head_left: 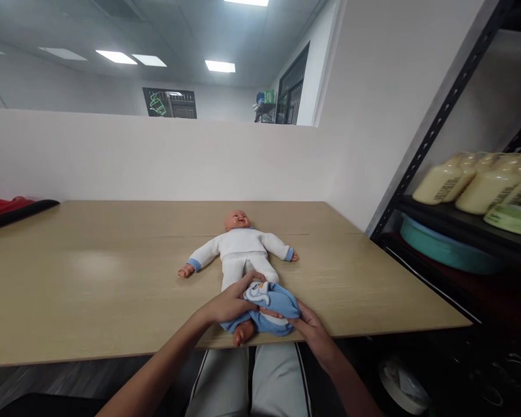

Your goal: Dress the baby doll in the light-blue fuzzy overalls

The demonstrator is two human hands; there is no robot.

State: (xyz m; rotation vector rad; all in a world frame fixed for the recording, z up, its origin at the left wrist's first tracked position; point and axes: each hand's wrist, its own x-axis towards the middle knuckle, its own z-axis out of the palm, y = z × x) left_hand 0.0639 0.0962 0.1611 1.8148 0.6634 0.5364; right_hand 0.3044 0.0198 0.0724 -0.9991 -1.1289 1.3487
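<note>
A baby doll (244, 242) in a white top and white trousers lies on its back, head toward the wall and feet at the near table edge. Blue cuffs ring its wrists. Blue cloth pants (282, 300) with a white-and-orange animal patch are bunched around its lower legs. One bare foot (243, 333) pokes out near the edge. My left hand (232, 298) grips the pants beside the patch, over the doll's shin. On the other side, my right hand (310, 324) pinches the blue fabric's edge. The doll's other foot is mostly hidden in the cloth.
A wooden table (104, 289) spreads to both sides, a low white wall (178, 159) behind it. Something red (8, 205) with a black rim sits at the far left. On the right, a black shelf (460, 223) holds several cream bottles (443, 179) and a teal basin (447, 246).
</note>
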